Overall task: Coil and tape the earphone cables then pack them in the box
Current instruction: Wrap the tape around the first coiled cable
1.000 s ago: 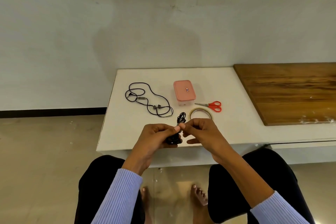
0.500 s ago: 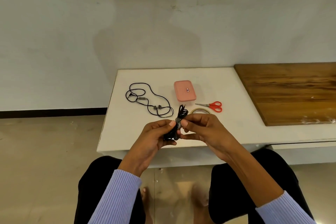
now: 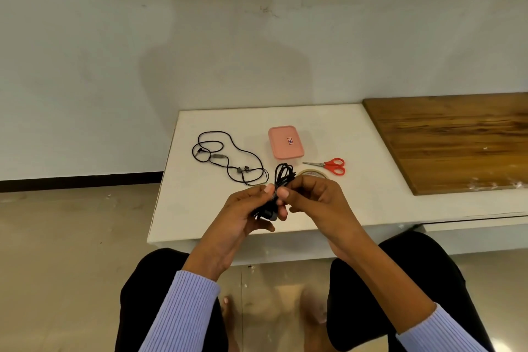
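A coiled black cable [image 3: 281,180] is pinched between the left hand [image 3: 243,214] and the right hand [image 3: 311,200] above the table's [image 3: 371,208] near edge. A second cable [image 3: 225,160] is laid loose beside the closed pink box [image 3: 285,142].

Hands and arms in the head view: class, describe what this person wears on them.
Both the left hand and the right hand are bare, with no gloves or rings visible. Each forearm ends in a ribbed lilac-blue knit sleeve pushed back from the wrist.
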